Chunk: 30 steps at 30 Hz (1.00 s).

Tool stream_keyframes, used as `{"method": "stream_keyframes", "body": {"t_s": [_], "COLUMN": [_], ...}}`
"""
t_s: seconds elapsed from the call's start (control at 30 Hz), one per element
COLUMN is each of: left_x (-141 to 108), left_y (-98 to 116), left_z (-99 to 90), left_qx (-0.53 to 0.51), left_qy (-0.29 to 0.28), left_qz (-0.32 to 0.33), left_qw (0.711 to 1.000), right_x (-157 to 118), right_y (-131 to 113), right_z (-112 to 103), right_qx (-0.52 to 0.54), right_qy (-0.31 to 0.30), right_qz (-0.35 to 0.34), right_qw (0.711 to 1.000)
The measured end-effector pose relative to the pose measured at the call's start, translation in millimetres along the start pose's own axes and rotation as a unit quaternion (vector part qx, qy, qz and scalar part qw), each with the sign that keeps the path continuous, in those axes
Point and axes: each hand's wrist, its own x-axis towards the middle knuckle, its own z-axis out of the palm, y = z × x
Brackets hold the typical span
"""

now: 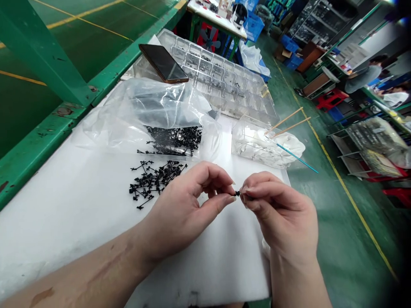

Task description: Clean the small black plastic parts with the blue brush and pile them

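A small black part point(237, 193) sits between the fingertips of both hands, above the white table top point(80, 214). My left hand point(195, 201) pinches one end of it between thumb and forefinger. At the other end, my right hand point(279, 209) is closed with its fingertips together on the part, which is mostly hidden there. Left of my left hand lies a loose pile of thin black plastic pieces point(154, 182) with knobbed ends. Behind the pile, a clear plastic bag point(128, 111) lies with its mouth toward me and many more black pieces point(180, 139) inside.
A phone point(164, 64) rests on a clear compartment organizer point(221, 81) of small parts. A clear box point(250, 147) holds white cloth, two wooden sticks and a blue stick point(297, 158). A green metal beam point(41, 158) borders the left. People point(369, 75) sit at far benches.
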Motion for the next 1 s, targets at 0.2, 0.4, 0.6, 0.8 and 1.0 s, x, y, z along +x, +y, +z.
{"method": "stream_keyframes", "body": {"t_s": [0.2, 0.4, 0.6, 0.8, 1.0], "left_x": [-0.5, 0.2, 0.8, -1.2, -0.7], "left_y": [-2.6, -0.4, 2.5, -1.6, -4.6], "left_z": [-0.2, 0.8, 0.8, 0.0, -1.3], "left_qx": [0.014, 0.03, 0.104, 0.18, 0.221], "left_qy": [-0.01, -0.011, -0.001, -0.015, 0.001], "left_qz": [0.014, 0.027, 0.066, 0.129, 0.11], "left_qw": [1.0, 0.999, 0.992, 0.975, 0.969], "right_x": [1.2, 1.9, 2.9, 7.1, 3.0], "right_y": [-0.5, 2.5, 2.6, 3.8, 5.4], "right_z": [3.5, 2.5, 2.9, 0.7, -1.2], "right_qx": [-0.041, -0.056, -0.048, 0.023, -0.041], "right_qy": [-0.003, -0.018, -0.036, -0.094, -0.079], "right_qz": [-0.013, -0.014, 0.008, 0.103, 0.063], "right_qw": [0.999, 0.998, 0.998, 0.99, 0.994]}}
